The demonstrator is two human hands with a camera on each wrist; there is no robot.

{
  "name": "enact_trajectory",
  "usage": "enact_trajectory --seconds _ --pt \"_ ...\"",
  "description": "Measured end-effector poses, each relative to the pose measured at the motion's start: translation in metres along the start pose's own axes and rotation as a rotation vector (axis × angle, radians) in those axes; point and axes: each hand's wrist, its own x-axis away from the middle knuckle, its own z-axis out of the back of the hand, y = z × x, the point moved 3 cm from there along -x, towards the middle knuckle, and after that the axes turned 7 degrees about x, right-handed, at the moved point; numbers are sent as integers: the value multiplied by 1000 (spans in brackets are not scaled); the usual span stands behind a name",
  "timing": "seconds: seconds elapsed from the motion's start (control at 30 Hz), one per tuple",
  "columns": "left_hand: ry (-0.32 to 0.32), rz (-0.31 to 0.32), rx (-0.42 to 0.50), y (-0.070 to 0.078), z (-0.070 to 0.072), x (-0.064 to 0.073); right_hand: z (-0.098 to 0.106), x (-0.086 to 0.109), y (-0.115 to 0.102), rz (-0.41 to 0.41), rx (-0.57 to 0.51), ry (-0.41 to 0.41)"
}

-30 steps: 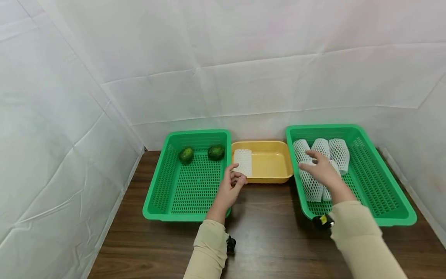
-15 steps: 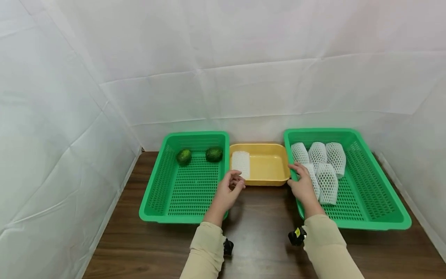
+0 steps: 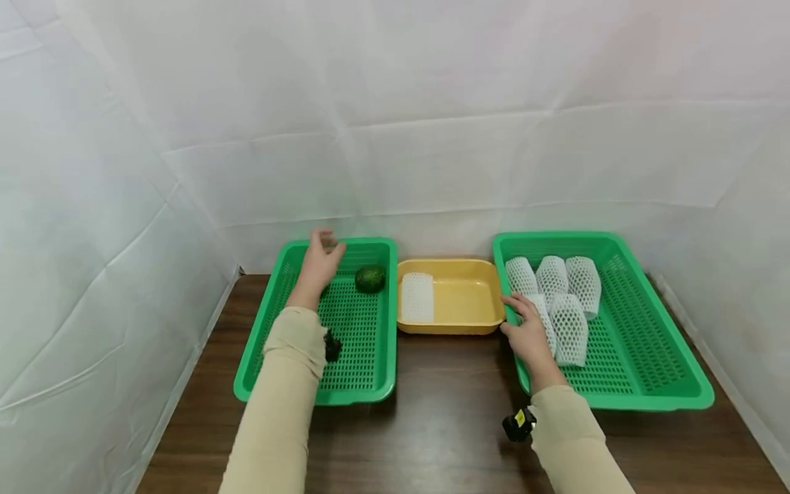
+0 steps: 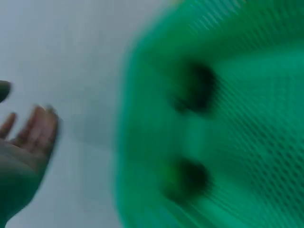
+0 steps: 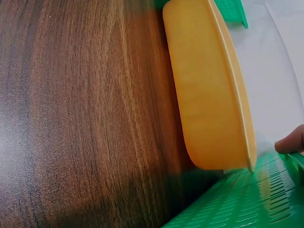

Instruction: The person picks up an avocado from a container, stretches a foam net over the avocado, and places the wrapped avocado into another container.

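My left hand (image 3: 319, 266) hovers over the back left of the left green basket (image 3: 384, 391), fingers loosely bent and holding nothing. It mostly hides one dark green avocado; a second avocado (image 3: 370, 279) lies to its right. Both avocados show blurred in the left wrist view, where the left hand (image 4: 28, 152) is apart from them. My right hand (image 3: 529, 337) rests at the left rim of the right green basket (image 3: 673, 401), fingers relaxed. In the right wrist view one fingertip (image 5: 290, 141) touches that rim. Several white foam net sleeves (image 3: 569, 329), rounded out, lie in the right basket.
Between the baskets stands a shallow yellow tray (image 3: 469, 302) with a flat white foam net sleeve (image 3: 417, 297) at its left end. Everything stands on a dark wood table (image 3: 432, 425). White sheeting (image 3: 432, 165) hangs behind and at both sides.
My left hand has gone from the yellow tray's front left corner to above the left basket. My right hand has come from over the foam sleeves to the right basket's left rim.
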Motion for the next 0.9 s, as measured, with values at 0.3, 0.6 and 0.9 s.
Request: enact_trajectory --seconds 0.3,0.6,0.9 --pt "-202 256 -577 -97 19 -8 -5 3 2 -10 -8 14" --pt "-311 243 -677 -112 18 -9 -3 1 1 -26 -4 -3" --pt "-285 260 -705 -105 13 -14 0 -1 1 -27 3 4"
